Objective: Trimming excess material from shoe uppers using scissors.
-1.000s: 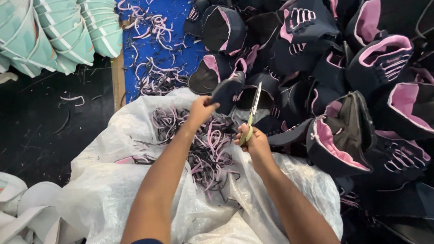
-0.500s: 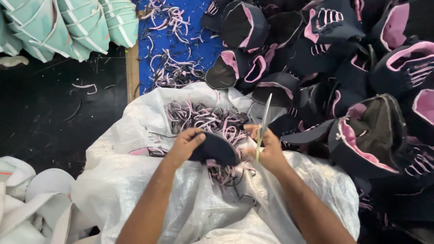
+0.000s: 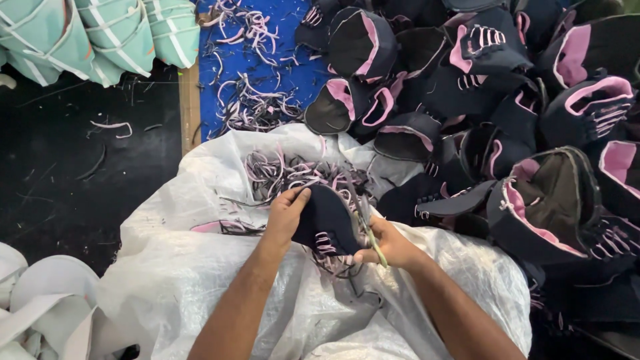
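Over the white sack's (image 3: 200, 267) open mouth, left hand (image 3: 285, 215) pinches a dark shoe upper (image 3: 327, 220) by its edge, soft, light, floppy, while right hand (image 3: 390, 245) grips scissors (image 3: 367, 227).

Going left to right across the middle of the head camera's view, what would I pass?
Black floor → white plastic sack → left hand → dark shoe upper → scissors in the right hand → heap of dark and pink shoe uppers.
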